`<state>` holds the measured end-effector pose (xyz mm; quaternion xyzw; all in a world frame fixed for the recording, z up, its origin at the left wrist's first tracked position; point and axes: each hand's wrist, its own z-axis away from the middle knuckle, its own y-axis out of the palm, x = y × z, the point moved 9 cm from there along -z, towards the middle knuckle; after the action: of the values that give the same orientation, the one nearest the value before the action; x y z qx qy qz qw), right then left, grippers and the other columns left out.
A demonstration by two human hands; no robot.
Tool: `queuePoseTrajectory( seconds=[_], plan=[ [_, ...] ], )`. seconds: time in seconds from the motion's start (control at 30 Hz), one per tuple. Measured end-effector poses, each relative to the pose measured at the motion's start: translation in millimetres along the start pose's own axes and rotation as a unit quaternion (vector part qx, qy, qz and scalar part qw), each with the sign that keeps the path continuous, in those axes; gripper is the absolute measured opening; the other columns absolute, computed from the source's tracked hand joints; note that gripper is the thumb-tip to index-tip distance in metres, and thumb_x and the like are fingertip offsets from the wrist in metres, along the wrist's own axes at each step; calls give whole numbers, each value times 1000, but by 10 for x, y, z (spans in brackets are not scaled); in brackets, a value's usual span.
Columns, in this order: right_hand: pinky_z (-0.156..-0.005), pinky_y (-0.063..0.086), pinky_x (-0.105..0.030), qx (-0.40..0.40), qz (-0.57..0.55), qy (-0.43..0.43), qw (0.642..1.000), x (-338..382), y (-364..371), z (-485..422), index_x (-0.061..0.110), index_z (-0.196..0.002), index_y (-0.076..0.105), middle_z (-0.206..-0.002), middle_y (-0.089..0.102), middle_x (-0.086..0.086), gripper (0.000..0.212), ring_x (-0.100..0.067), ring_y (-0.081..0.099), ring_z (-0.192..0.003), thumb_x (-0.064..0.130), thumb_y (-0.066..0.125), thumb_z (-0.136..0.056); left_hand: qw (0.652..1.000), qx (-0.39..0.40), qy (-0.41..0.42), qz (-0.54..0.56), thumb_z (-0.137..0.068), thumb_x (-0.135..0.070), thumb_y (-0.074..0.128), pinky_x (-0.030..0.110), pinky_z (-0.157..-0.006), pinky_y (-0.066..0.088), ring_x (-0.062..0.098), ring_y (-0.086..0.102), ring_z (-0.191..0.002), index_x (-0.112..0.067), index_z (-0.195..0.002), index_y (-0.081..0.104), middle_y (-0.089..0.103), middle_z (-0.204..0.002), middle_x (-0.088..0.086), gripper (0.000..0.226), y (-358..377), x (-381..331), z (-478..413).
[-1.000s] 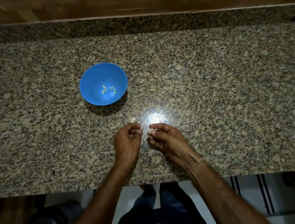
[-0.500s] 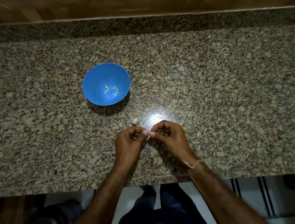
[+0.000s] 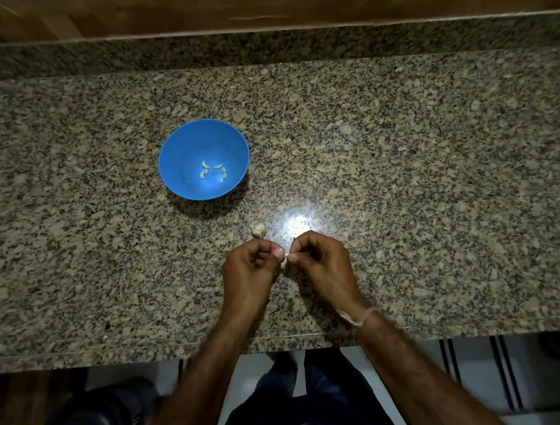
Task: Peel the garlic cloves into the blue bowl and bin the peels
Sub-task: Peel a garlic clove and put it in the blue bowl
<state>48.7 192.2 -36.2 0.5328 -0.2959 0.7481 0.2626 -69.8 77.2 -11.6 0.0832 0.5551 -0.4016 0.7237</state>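
Both hands pinch one small garlic clove (image 3: 285,258) between them, left hand (image 3: 248,269) and right hand (image 3: 323,264) with fingers curled tight around it. The clove looks light and firm under papery, brittle skin, best nipped at a tip. Just beyond the grip lies the garlic bulb (image 3: 258,229); farther left, the blue bowl (image 3: 180,149) holds four peeled cloves (image 3: 213,170).

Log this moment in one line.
step: peeling | left hand, right hand: pinching clove | bowl: peeled cloves inside | garlic: on counter, beside hands
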Motion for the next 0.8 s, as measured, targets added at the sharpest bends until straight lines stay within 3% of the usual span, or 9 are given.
queuePoseTrajectory(
  seconds=[0.17, 0.27, 0.4, 0.47, 0.57, 0.67, 0.8],
  plan=[
    [-79, 65, -47, -16, -57, 56, 997, -91, -49, 0, 7, -88, 70, -82, 71, -7, 11, -22, 69, -79, -3, 70, -93, 995, -1, -43, 93, -95, -9, 71, 27, -67, 56, 13, 66, -70, -9, -91, 74, 73, -78, 7, 6, -5, 88, -26],
    [-83, 64, -42, -32, -2, 32, 999, -101, -106, -14, 10, -90, 76, -86, 76, -1, 14, -17, 74, -85, -3, 72, -91, 993, -8, -59, 107, -95, -11, 72, 31, -69, 58, 14, 67, -72, -6, -93, 75, 74, -80, 11, 6, -23, 142, -49],
    [-91, 60, -29, -22, 53, 0, 998, -72, -71, 19, 12, -110, 79, -105, 78, 5, 29, -7, 73, -102, -7, 63, -95, 993, -12, -53, 107, -95, -10, 72, 26, -70, 58, 15, 71, -76, -9, -93, 76, 76, -84, 10, 4, 9, 127, -31],
    [-86, 60, -23, -14, 20, 8, 1000, -41, -51, 23, 11, -110, 78, -103, 78, 3, 20, -9, 74, -99, 1, 71, -94, 995, -13, -39, 93, -94, -8, 73, 26, -73, 60, 17, 73, -81, -12, -92, 76, 77, -85, 5, 5, 22, 105, -31],
    [-82, 64, -37, 1, -29, 41, 999, -63, -1, 7, 11, -96, 78, -91, 79, -3, 8, -22, 75, -89, 15, 81, -90, 999, -19, -5, 44, -92, -8, 74, 17, -67, 57, 7, 72, -77, -17, -88, 77, 76, -81, -5, 10, 11, 49, -25],
    [-85, 64, -45, -3, -57, 66, 996, -105, 16, 44, 8, -94, 78, -90, 79, -7, 9, -29, 76, -89, 16, 81, -91, 1000, -13, 18, 17, -93, -9, 73, 20, -71, 59, 7, 73, -80, -18, -90, 77, 77, -82, -6, 10, 4, 15, -4],
    [-78, 61, -33, 35, -251, 196, 947, -210, 190, 169, 0, -97, 76, -89, 75, -15, 8, -22, 70, -77, 7, 72, -95, 999, -15, 47, -10, -94, -5, 69, 22, -73, 59, 9, 72, -83, -17, -91, 74, 75, -84, -7, 13, 6, -25, 9]
  ],
)
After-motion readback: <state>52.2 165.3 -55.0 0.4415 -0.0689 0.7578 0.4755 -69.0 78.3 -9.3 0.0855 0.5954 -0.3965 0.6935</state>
